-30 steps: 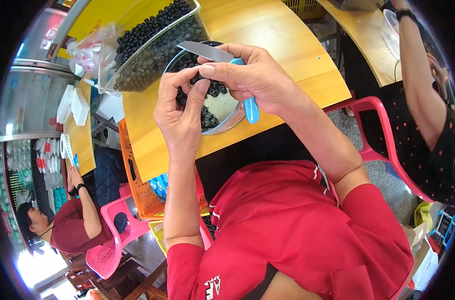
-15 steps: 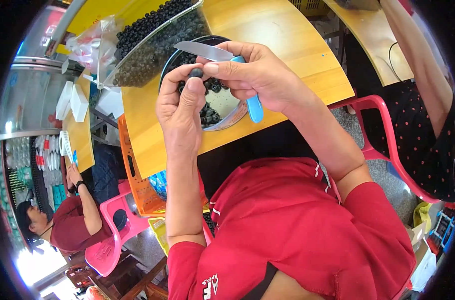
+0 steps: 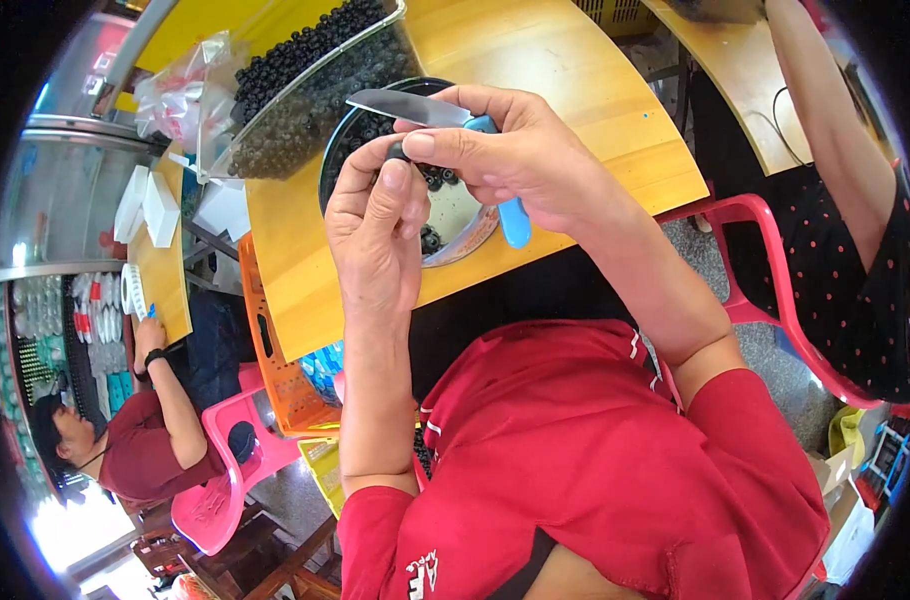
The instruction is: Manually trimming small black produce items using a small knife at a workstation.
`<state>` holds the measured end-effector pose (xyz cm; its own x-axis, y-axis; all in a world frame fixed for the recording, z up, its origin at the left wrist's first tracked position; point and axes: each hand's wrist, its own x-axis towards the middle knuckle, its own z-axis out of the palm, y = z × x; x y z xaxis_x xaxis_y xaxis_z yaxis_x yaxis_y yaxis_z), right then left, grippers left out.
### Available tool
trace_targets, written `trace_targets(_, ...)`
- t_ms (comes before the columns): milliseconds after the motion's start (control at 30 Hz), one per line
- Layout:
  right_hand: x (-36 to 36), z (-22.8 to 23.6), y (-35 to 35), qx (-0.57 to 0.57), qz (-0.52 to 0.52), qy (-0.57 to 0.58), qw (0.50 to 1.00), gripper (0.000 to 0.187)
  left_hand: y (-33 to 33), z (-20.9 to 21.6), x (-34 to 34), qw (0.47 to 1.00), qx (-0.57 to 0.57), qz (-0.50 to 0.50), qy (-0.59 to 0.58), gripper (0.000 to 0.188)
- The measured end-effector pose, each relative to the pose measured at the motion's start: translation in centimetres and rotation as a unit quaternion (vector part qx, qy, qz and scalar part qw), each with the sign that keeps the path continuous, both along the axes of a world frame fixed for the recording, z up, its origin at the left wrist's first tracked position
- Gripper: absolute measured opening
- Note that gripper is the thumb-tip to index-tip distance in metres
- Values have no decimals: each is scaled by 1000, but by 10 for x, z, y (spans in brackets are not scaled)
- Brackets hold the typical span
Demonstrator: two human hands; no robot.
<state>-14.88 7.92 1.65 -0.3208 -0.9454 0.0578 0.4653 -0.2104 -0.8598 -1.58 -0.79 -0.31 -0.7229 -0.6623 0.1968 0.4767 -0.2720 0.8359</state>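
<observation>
My right hand (image 3: 530, 150) is closed round a small knife (image 3: 415, 106) with a blue handle, its blade pointing left. The right thumb meets a small dark round piece (image 3: 398, 151), pinched between the fingertips of my left hand (image 3: 375, 220). Fingers partly cover the piece, so its exact kind does not show. Both hands are raised over a round bowl (image 3: 473, 238) with a pale inside and several similar dark pieces in it. Beyond the bowl, on the left, a clear box (image 3: 400, 12) holds a heap of dark round pieces.
The bowl and box stand on a yellow wooden table (image 3: 595, 120). An orange crate (image 3: 275, 385) is below its left edge. A person in dark red (image 3: 160, 445) sits at left by another table. At right are another person's arm (image 3: 840, 130) and a pink chair (image 3: 765, 225).
My left hand has shifted slightly right and down, and its fingers and my right thumb now cover more of the dark piece. The knife stays in my right hand.
</observation>
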Motion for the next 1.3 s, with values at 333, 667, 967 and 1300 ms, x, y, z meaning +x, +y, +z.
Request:
trace_targets(333, 2, 2, 1, 7, -47, 76, 996, 24, 6, 6, -3, 998, 67, 15, 6, 21)
trace_targets(667, 11, -5, -2, -76, -138, 296, 942, 25, 2, 4, -2, 995, 92, 6, 50, 20)
trace_targets(967, 4, -4, 0, -41, -108, 280, 953, 24, 4, 17, -2, 981, 180, 69, -21, 24)
trace_targets(1300, -17, 3, 6, -16, -174, 253, 951, 27, -52, 13, 2, 859, -318, -72, -395, 20)
